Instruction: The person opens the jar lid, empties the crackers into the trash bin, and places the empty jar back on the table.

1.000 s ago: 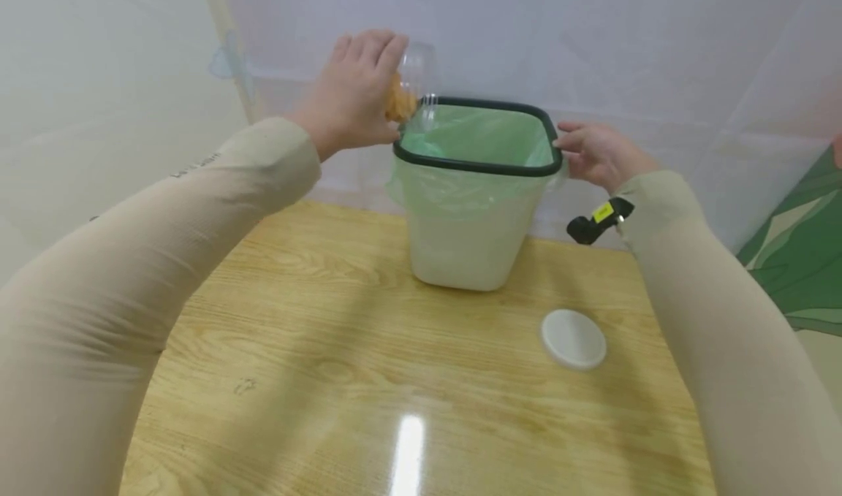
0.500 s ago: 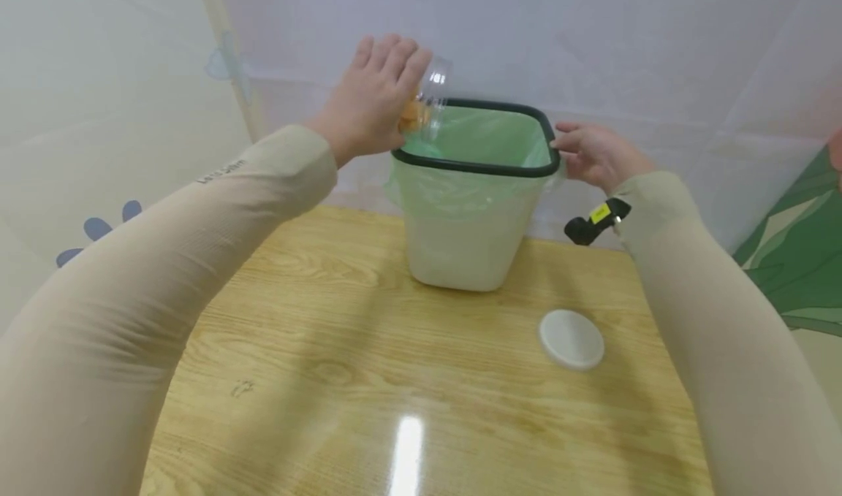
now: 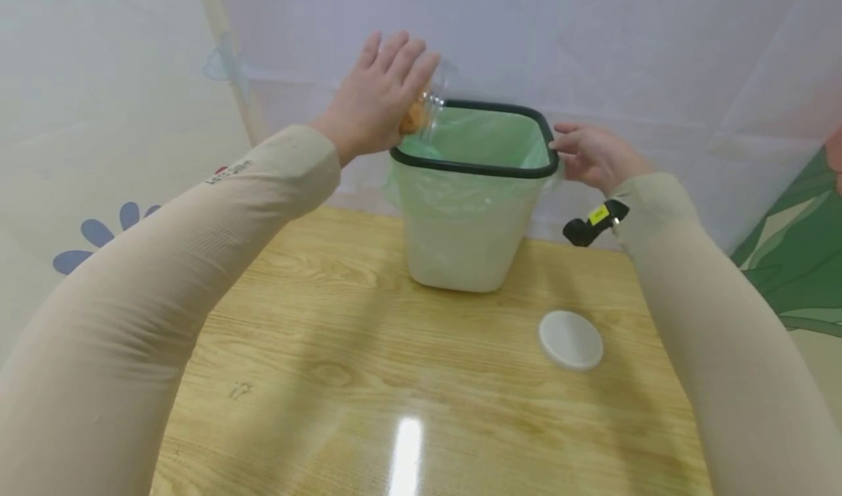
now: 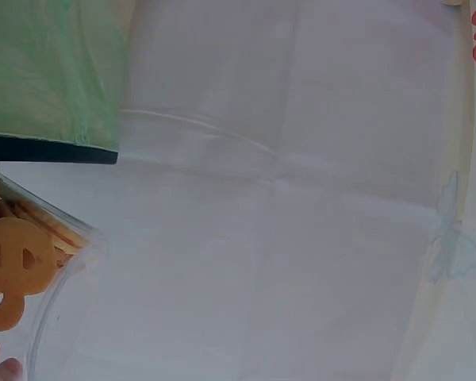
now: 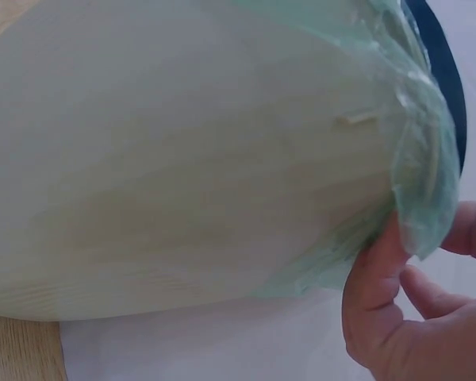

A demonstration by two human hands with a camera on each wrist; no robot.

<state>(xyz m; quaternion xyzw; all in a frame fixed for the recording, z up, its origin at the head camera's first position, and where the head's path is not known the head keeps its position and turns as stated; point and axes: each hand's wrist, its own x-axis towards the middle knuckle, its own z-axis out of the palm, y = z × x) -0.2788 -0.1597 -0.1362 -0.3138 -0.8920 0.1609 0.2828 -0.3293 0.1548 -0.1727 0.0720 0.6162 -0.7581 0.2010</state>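
My left hand point(image 3: 378, 98) grips a clear plastic jar point(image 3: 444, 79), tilted over the left side of a pale trash can point(image 3: 460, 244). Orange snack pieces point(image 3: 413, 118) lie inside the jar. Up close in the left wrist view, one orange piece point(image 4: 20, 266) has cut-out holes, and the fingertips are at the frame's edge. A green plastic liner point(image 3: 490, 134) lines the can and folds over its black rim point(image 3: 473, 169). On the can's right side, my right hand point(image 3: 595, 156) pinches the rim and liner between thumb and fingers, as the right wrist view shows.
A round white lid point(image 3: 571, 340) lies flat on the wooden table point(image 3: 316, 335), in front and to the right of the can. Close behind hangs a pale cloth backdrop point(image 3: 500, 36). A black wrist camera point(image 3: 595, 222) sits on the right sleeve.
My left hand has moved right with the jar, bringing it farther over the can's opening. The right hand keeps its place at the rim.
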